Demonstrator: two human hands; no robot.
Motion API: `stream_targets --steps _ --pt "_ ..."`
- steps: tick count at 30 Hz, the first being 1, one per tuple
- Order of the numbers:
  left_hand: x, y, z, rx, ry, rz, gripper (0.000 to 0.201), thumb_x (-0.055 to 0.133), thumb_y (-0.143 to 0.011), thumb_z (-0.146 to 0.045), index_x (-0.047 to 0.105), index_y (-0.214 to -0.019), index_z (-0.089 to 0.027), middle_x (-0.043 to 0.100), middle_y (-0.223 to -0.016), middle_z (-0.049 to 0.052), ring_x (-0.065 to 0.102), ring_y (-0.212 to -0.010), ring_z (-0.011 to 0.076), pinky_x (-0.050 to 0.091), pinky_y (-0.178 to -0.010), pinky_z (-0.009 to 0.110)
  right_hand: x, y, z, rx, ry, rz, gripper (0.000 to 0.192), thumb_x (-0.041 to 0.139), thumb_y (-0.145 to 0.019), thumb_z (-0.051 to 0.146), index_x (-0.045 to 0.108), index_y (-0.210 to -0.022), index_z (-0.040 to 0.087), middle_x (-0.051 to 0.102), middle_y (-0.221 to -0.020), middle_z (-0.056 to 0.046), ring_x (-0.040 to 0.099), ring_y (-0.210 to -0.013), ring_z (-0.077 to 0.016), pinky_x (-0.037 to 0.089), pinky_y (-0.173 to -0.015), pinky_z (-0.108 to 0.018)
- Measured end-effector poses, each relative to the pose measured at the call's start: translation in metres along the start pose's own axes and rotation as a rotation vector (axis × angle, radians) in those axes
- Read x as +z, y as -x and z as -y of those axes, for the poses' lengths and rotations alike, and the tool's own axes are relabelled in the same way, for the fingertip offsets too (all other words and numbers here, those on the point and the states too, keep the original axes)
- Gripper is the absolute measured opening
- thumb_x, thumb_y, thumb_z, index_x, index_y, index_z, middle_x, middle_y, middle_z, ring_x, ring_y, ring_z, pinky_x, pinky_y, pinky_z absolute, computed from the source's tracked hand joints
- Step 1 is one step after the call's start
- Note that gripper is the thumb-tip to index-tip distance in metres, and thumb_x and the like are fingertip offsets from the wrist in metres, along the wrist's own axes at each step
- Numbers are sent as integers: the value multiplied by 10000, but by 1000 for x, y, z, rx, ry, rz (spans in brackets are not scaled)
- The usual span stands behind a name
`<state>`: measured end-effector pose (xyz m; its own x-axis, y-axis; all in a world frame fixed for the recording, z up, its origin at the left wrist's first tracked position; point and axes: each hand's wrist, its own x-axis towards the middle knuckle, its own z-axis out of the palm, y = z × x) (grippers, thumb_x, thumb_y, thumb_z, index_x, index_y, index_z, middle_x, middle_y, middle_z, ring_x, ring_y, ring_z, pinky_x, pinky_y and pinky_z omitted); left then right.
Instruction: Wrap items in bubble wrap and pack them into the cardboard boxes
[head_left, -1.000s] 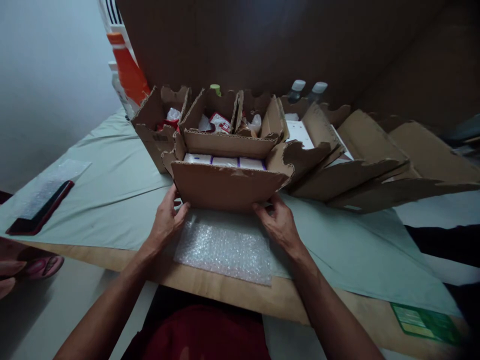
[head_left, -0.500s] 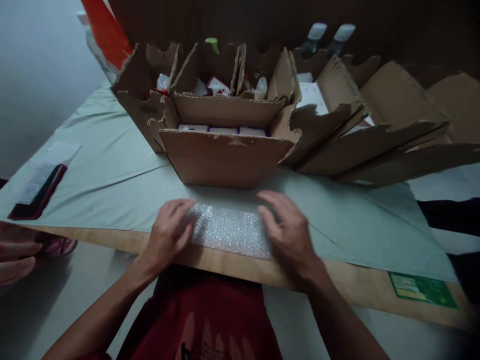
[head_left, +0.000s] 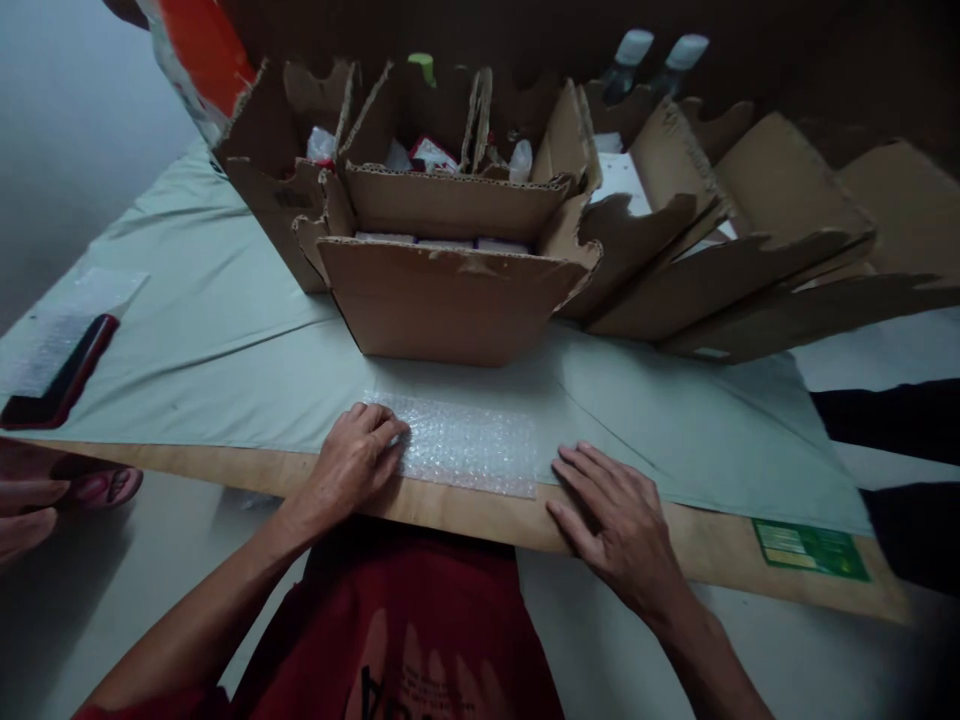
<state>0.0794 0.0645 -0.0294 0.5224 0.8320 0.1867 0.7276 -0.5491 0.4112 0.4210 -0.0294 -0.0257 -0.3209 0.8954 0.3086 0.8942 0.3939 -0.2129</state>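
A clear strip of bubble wrap (head_left: 472,440) lies flat along the near edge of the table, its lower side over the bare wood. My left hand (head_left: 360,455) is at the strip's left end, fingers curled together and closed on it; the thumb is partly hidden. To the right of the strip, my right hand (head_left: 615,515) rests palm down across the cloth and the wooden edge. Its fingers are stretched out, apart from the wrap, and it holds nothing.
Behind the wrap stands a cardboard bin (head_left: 450,305) with small boxes inside. More cardboard bins (head_left: 660,250) line the back, with two white-capped bottles (head_left: 634,48) behind them. A dark red-edged object (head_left: 64,375) and a bubble wrap piece (head_left: 45,340) lie left. A green label (head_left: 810,548) marks the right edge.
My right hand has moved down and right, away from the strip's right end, and come to rest on the table. My left hand has closed at the strip's left end.
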Motion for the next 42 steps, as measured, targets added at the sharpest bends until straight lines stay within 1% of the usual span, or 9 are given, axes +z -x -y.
stream_targets --steps 5,9,13,17,21,24,28,37,42 --pt "-8 6 -9 43 44 -70 233 602 -930 -247 696 -1131 -178 646 -1131 136 604 -1004 277 549 -846 445 -3 -15 27 -177 11 134 371 500 -966 106 673 -1277 213 675 -1398 -111 615 -1305 -280 470 -1028 -484" --pt "-8 14 -18 125 24 -51 415 683 -892 -322 631 -1281 -185 622 -1344 165 541 -1270 355 496 -1030 553 6 -31 30 -196 -46 55 333 494 -950 43 725 -1130 201 752 -1257 -98 685 -1190 -269 498 -997 -491" --pt "-10 16 -18 139 86 -42 332 608 -909 -230 649 -1239 -226 707 -1280 114 584 -1294 332 448 -1094 582 -14 -41 25 4 -301 -96 261 495 -990 156 730 -1070 239 795 -982 -48 738 -904 -215 560 -874 -426" --pt "-34 13 -15 -66 347 -117 202 548 -953 -237 709 -1075 -250 777 -973 32 726 -893 217 578 -801 375 -43 -58 26 324 -444 -169 226 529 -988 342 730 -1021 245 765 -914 -45 715 -825 -212 577 -726 -339" --pt "-45 -1 -6 -275 434 -87 346 624 -914 -371 681 -1233 -249 755 -933 25 700 -773 197 518 -582 276 -36 -80 17 457 -524 -132 295 525 -972 416 726 -1078 228 755 -939 -55 697 -787 -206 556 -665 -316" --pt "-29 -11 9 -326 257 -103 456 617 -887 -340 625 -1322 -202 702 -831 29 645 -716 207 528 -625 318 -11 -84 -2 427 -405 -71 326 507 -966 404 728 -1095 202 769 -1020 -92 715 -895 -261 565 -778 -408" --pt "-10 -3 17 -179 -48 -281 421 583 -938 -283 594 -1349 -189 692 -1082 124 627 -966 280 540 -867 450 4 -69 -16 340 -136 -165 313 502 -990 357 717 -1151 196 722 -1264 -139 666 -1152 -324 505 -954 -530" --pt "-1 -12 6 61 -182 -68 247 523 -941 -152 708 -1086 -228 691 -989 86 607 -872 243 539 -781 391 43 -104 83 -240 -163 140 283 597 -993 286 659 -1258 207 626 -1451 -100 546 -1336 -250 475 -1055 -431" --pt "5 -15 15 46 -180 -36 246 549 -921 -167 711 -1090 -241 688 -1027 96 614 -913 266 532 -768 409 34 -55 16 -21 -13 73 350 471 -1047 295 628 -1350 217 668 -1402 -106 595 -1303 -269 479 -1020 -477"
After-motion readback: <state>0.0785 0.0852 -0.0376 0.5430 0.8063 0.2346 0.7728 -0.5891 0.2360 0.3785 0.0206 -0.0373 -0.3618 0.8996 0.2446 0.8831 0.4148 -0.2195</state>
